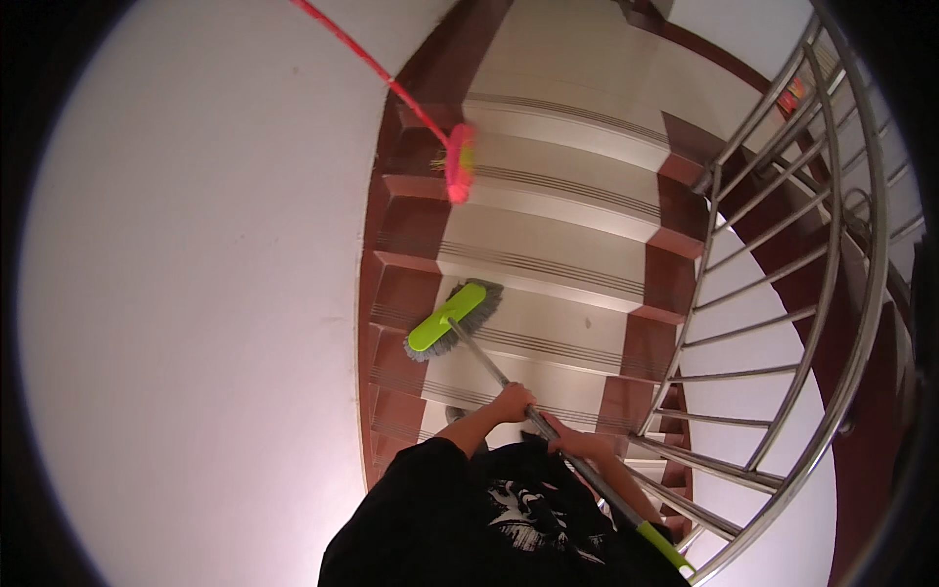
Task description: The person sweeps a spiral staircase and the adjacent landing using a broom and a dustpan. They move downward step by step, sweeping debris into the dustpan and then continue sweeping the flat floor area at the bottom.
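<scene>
My left hand [516,402] is wrapped around the grey handle [480,357] of a push broom, on the part nearer its head. Lower on the same handle, my right hand [579,442] grips it close to my body. The broom's lime-green head [449,317] with grey bristles lies slantwise at the left side of a stair tread, across the border of dark red and cream tiles. Its green grip end [666,550] points down to the right, past my right forearm. A small dark spot [587,323] marks the cream tread right of the head.
A pink broom head [460,163], blurred, is over the upper steps, its red handle [352,45] leaving the view at the top; no holder is visible. A white wall [198,293] bounds the left. A stainless-steel railing [829,198] curves along the right. Above is a landing [565,51].
</scene>
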